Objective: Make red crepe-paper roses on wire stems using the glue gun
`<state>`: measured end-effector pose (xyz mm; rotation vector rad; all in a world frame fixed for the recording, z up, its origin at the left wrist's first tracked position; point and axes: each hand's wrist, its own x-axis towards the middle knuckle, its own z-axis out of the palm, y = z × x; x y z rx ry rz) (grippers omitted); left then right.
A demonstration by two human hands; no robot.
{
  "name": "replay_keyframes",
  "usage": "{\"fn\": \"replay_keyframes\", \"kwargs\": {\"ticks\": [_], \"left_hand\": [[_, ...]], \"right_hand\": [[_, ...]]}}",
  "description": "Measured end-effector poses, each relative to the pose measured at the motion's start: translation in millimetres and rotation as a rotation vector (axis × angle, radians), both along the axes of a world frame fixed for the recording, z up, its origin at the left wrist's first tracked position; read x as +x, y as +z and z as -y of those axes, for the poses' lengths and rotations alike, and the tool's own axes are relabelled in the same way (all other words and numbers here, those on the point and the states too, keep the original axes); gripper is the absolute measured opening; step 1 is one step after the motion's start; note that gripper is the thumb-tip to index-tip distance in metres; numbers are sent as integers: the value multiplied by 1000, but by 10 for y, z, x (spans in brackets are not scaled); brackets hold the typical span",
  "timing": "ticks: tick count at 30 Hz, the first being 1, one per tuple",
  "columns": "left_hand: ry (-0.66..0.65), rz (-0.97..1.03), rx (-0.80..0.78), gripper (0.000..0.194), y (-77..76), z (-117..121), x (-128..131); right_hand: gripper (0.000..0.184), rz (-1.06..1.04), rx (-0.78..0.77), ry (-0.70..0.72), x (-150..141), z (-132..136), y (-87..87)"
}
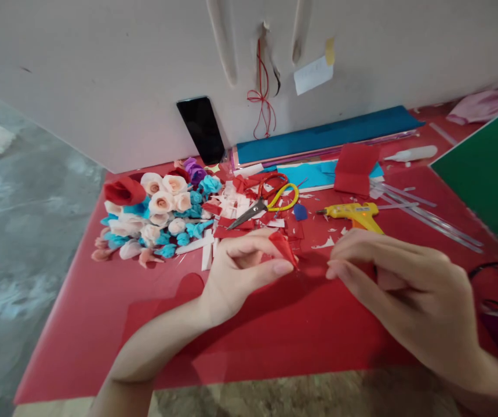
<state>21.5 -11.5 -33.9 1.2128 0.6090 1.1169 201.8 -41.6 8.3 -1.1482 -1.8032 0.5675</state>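
The fingers of the left hand (231, 281) pinch one red paper piece (284, 249) between thumb and forefinger. Its long axis slants from upper left to lower right; the tapered end points down beside the thumb tip, the wider end up past the forefinger. To its right, well apart, the fingers of the right hand (409, 289) are drawn together at the tips; I cannot tell whether anything is between them. Just beyond the left fingers lie one pair of scissors (261, 206) and many paper scraps (235, 202). Just beyond the right fingers lies one yellow glue gun (349, 211), with one white bottle (414, 154) farther out. Left of the left fingers, paper flowers (160, 202), too crowded to count, cover the red desk (301, 347); beyond them stands one phone (203, 130).
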Motion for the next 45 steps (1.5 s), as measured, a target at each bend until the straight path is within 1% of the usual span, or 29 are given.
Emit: {"fn": "replay_keyframes", "kwargs": {"ticks": [2,4,6,9,11,14,16,17,18,21,22,23,25,29,34,40,45], "left_hand": [[-2,20,-40,9,2,1,7],[12,33,-91,11,7,0,19],[33,39,-134,14,15,-7,33],[61,50,-162,17,28,-25,50],[76,45,-168,18,35,-32,55],[76,20,-176,22,37,-30,60],[60,18,-183,21,35,-23,65],[46,24,-187,19,33,-18,68],[34,32,-187,17,30,-14,71],[35,34,-169,14,17,-8,80],[48,25,-162,15,12,-7,82],[63,15,-156,16,7,-6,83],[85,-8,-153,18,-5,-3,82],[63,-60,-133,16,-38,14,74],[28,-48,-51,1,-82,23,71],[42,-61,54,8,-93,23,71],[60,-76,58,6,-95,29,81]], "right_hand": [[14,59,18,-53,39,-65,-48],[5,151,24,-76,83,-160,-141],[9,263,88,-115,139,-263,-251],[13,393,180,-249,252,-373,-369],[8,430,189,-330,321,-395,-378],[7,397,191,-364,357,-357,-286],[16,334,180,-344,329,-309,-192],[19,287,160,-309,304,-282,-149],[19,233,125,-251,274,-254,-113],[13,78,-24,-13,173,-169,-56],[13,36,-59,41,139,-139,-53],[14,8,-73,65,106,-108,-54],[17,-27,-34,43,43,-47,-63],[17,-33,73,-23,-52,36,-72],[16,4,72,-69,-84,53,-65],[15,-1,56,-59,-99,45,-75],[16,13,47,-43,-120,14,-114]]}}
